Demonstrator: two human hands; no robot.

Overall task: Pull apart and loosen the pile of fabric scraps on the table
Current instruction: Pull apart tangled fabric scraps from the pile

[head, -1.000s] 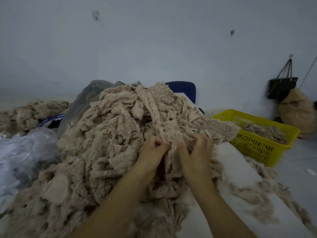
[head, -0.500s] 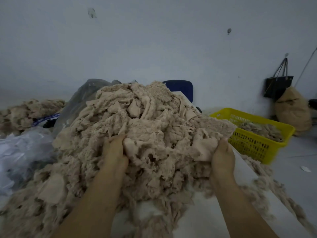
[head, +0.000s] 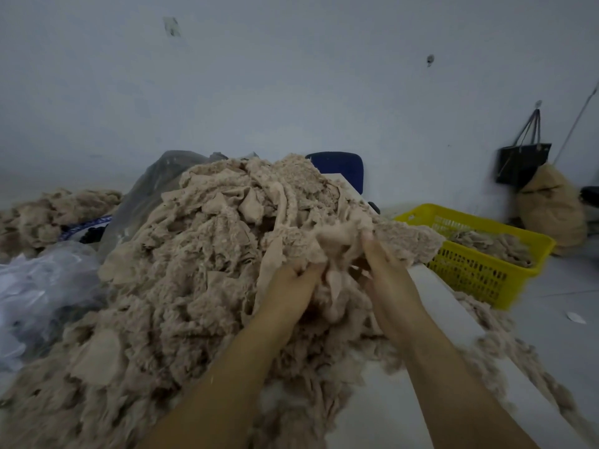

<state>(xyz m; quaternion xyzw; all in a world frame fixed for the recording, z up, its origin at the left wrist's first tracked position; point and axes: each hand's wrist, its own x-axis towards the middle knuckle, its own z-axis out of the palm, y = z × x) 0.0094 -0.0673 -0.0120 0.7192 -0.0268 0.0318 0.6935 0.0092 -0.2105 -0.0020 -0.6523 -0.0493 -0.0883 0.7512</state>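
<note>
Two hands — left hand (head: 291,280), right hand (head: 385,270) — now grip the pile (head: 194,270) closer together.

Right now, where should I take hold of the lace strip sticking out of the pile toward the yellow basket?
Pinch the lace strip at its free end from the basket side: it juts clear of the pile, while the inner end is buried beside the right hand.
</note>
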